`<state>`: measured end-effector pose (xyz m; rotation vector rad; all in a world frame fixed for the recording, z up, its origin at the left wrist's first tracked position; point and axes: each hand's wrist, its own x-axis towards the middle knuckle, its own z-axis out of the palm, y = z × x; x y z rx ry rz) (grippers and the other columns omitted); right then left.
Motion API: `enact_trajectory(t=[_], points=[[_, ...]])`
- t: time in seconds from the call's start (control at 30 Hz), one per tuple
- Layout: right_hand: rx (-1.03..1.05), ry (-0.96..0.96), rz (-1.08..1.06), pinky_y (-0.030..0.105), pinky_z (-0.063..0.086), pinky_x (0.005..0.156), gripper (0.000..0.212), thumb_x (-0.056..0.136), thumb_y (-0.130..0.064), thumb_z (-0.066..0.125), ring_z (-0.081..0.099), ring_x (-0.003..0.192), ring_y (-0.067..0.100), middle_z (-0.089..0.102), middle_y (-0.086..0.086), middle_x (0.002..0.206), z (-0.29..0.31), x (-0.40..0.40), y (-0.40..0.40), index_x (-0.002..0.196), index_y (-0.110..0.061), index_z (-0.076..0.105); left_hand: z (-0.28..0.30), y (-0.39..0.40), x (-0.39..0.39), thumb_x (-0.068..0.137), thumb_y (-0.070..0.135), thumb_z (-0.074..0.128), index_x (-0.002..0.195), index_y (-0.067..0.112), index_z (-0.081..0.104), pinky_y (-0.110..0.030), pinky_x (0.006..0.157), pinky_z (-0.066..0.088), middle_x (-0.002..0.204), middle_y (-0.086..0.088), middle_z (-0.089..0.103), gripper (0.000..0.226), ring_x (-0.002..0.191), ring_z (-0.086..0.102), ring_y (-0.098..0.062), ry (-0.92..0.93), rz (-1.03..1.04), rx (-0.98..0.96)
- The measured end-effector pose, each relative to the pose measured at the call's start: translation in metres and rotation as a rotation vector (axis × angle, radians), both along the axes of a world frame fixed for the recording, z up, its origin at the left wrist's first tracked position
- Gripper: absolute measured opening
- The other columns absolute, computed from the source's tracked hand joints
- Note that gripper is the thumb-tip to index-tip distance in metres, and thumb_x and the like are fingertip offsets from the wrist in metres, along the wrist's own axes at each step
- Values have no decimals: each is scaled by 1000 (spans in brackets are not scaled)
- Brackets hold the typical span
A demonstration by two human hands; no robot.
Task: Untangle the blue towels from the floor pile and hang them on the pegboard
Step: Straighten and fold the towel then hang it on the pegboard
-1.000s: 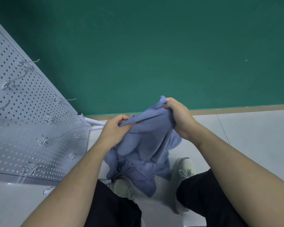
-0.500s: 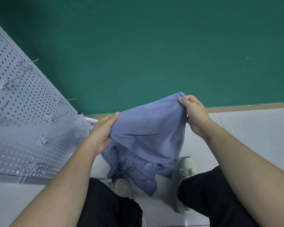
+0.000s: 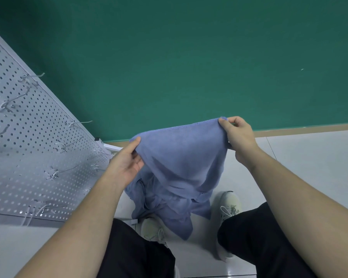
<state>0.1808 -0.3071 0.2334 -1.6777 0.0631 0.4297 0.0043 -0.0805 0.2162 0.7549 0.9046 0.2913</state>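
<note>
Hands wider apart vs before; left hand point(image 3: 127, 167), right hand point(image 3: 237, 135) fingers pinch towel point(image 3: 181, 157) edge.

A bare indoor room, staged like a test or work space rather than a home, is suggested. A plain green wall point(image 3: 189, 57) is seen from 10 to 2 o'clock, met by a tan skirting strip point(image 3: 309, 129) and pale floor tiles point(image 3: 309, 167) at 3 o'clock. A grey pegboard point(image 3: 28, 147) studded with wire hooks point(image 3: 66, 171) is set at 9 o'clock.
</note>
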Motion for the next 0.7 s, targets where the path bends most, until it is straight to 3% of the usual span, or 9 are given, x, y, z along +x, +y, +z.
enact_trajectory(t=[0.13, 0.27, 0.33, 0.43, 0.6, 0.7], points=[[36, 18, 17, 41, 58, 70, 21, 93, -28, 69, 56, 75, 18, 57, 2, 84, 0, -8, 8, 81, -20, 54, -3, -12, 9, 95, 23, 67, 104, 13, 68, -27, 69, 60, 95, 0, 76, 13, 84, 73, -14, 16, 54, 87], [67, 50, 117, 34, 59, 64, 16, 94, -23, 69, 63, 68, 17, 65, 4, 82, 2, -18, 20, 82, -17, 59, -1, -30, 21, 100, 25, 58, 112, 10, 67, -28, 77, 55, 105, -5, 74, 22, 89, 70, -16, 17, 21, 187], [86, 68, 171, 36, 58, 70, 13, 95, -20, 67, 62, 65, 17, 65, 3, 77, 2, -24, 26, 84, -15, 62, 2, -41, 25, 103, 25, 53, 119, 7, 65, -24, 73, 54, 109, -5, 73, 27, 92, 69, -16, 1, -45, 238], [82, 90, 239, 39, 58, 76, 11, 94, -18, 68, 60, 67, 21, 63, 7, 77, 1, -33, 33, 85, -12, 64, 5, -56, 31, 102, 22, 54, 115, 12, 70, -22, 71, 54, 101, -2, 74, 22, 87, 69, -14, -5, -91, 350], [143, 176, 233, 30, 61, 72, 17, 94, -15, 67, 62, 62, 19, 60, 6, 72, 2, -40, 40, 80, -13, 58, 5, -71, 36, 93, 16, 69, 94, 24, 77, -34, 97, 55, 103, 2, 77, 12, 100, 71, -14, 10, -4, 425], [163, 216, 266, 31, 57, 70, 19, 93, -13, 65, 62, 62, 19, 60, 6, 73, 3, -45, 44, 78, -15, 54, 5, -68, 38, 88, 12, 74, 97, 19, 79, -38, 100, 54, 102, 6, 77, 12, 103, 71, -12, 23, 137, 470]])
